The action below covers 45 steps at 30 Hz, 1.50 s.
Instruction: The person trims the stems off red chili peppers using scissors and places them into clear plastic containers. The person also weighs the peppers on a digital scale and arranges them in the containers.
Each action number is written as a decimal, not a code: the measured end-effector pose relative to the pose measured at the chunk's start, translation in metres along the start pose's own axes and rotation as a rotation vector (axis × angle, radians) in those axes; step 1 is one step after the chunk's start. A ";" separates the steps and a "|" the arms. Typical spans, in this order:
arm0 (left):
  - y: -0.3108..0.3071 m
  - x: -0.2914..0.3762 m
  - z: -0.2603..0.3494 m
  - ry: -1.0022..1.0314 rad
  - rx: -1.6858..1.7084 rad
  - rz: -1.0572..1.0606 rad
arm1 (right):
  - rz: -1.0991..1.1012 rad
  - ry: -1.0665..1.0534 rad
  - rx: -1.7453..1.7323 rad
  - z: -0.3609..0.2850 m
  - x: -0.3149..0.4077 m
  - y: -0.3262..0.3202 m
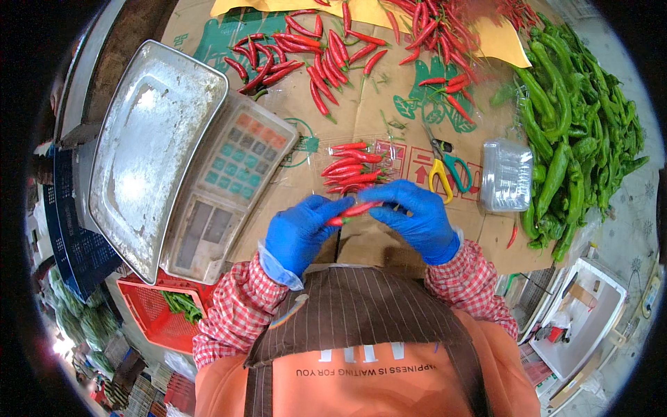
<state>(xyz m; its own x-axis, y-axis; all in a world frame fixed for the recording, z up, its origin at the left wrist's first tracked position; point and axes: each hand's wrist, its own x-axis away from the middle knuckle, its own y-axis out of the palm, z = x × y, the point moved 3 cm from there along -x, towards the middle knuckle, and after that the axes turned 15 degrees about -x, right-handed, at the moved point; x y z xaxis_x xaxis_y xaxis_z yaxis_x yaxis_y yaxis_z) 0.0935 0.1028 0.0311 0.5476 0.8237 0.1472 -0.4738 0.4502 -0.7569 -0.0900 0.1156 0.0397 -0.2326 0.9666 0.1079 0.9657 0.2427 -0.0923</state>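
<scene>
My left hand (301,235), in a blue glove, pinches red chili peppers (359,209) near the front edge of the cardboard. From the other side, the finger and thumb of my right hand (419,221), gloved too, close around the end of one of them. Just beyond my fingers lies a stacked row of red chilies (350,168), side by side, with clear plastic glinting around them. Scissors (443,161) with one yellow and one teal handle rest to the right, blades partly apart. A stack of clear plastic containers (506,174) stands beyond them.
A scale with a worn metal pan (156,146) and a keypad (242,156) occupies the left. Loose red chilies (328,68) and a larger heap (443,31) on yellow paper (503,44) lie at the back. Long green peppers (568,135) are piled right. A red crate (156,313) sits lower left.
</scene>
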 end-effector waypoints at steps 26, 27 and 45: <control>0.000 0.003 -0.029 -0.456 0.954 0.086 | -0.198 -0.064 0.881 0.028 -0.007 0.034; -0.001 0.003 -0.029 -0.481 0.996 0.077 | -0.224 -0.005 0.894 0.028 -0.008 0.035; 0.014 0.002 0.002 -0.137 0.219 0.235 | 0.198 0.129 -0.128 0.020 0.018 0.013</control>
<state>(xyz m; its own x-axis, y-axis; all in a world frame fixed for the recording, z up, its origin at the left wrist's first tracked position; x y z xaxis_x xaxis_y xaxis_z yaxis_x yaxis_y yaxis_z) 0.0866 0.1118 0.0216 0.3151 0.9456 0.0805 -0.7209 0.2937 -0.6277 -0.0843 0.1382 0.0205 -0.0290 0.9737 0.2261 0.9996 0.0296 0.0007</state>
